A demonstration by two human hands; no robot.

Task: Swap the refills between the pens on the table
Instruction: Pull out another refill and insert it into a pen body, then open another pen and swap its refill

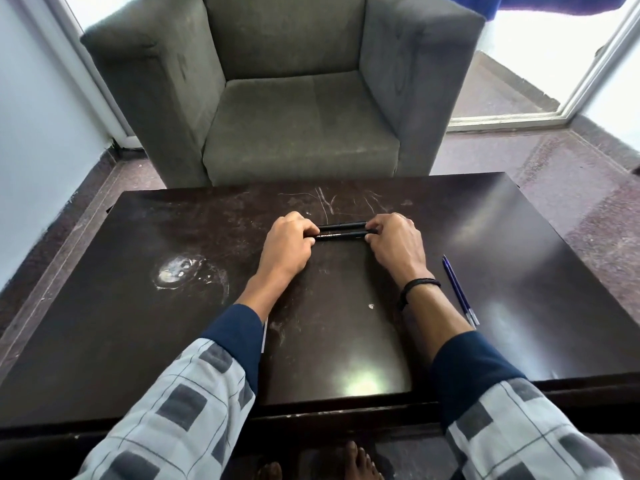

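Observation:
Two black pens (341, 231) lie side by side, crosswise on the dark table (485, 230), near its middle. My left hand (289, 242) pinches their left ends and my right hand (394, 240) pinches their right ends. The nearer pen carries white lettering. The pens' tips are hidden by my fingers. Two blue refills (460, 291) lie together on the table to the right of my right wrist. A thin pale stick (265, 336), partly hidden by my left sleeve, lies under my left forearm.
A grey armchair (291, 91) stands right behind the table's far edge. A white scuff mark (175, 271) is on the table's left part. A glass door (554, 64) is at the back right. My bare feet (353, 462) show below the table's near edge.

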